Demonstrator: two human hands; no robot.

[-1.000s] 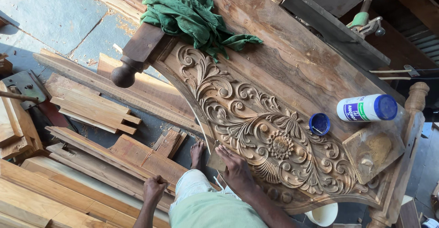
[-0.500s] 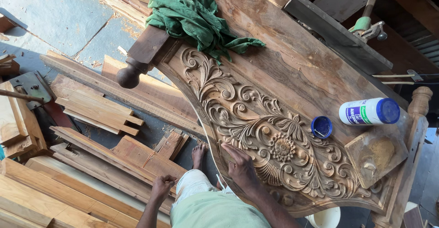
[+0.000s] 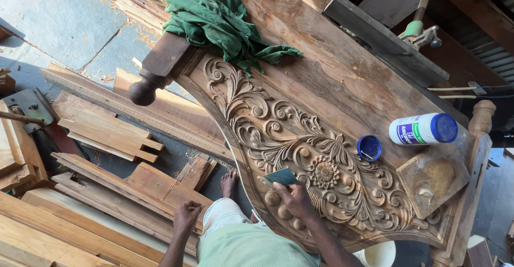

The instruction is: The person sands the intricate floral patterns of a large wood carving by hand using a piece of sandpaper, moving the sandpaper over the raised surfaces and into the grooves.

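Note:
A large carved wooden headboard (image 3: 342, 112) with floral scrollwork lies flat in front of me. My right hand (image 3: 293, 198) rests on the carving near its lower edge and pinches a small dark sheet of sandpaper (image 3: 280, 177) against the wood, just left of the carved flower (image 3: 324, 172). My left hand (image 3: 187, 214) hangs off the panel to the left, curled into a fist above the wooden planks, with nothing visible in it. My bare foot (image 3: 229, 182) shows between the hands.
A green cloth (image 3: 219, 15) lies on the panel's far end. A white bottle with a blue cap (image 3: 423, 129) lies on its side beside a loose blue lid (image 3: 369, 148). Wooden planks (image 3: 107, 133) are stacked on the floor at left. A white bucket (image 3: 378, 254) stands below.
My right hand now shows a dark sheet of sandpaper at its fingertips on the carving. The left hand has closed and risen slightly. The view has shifted a little.

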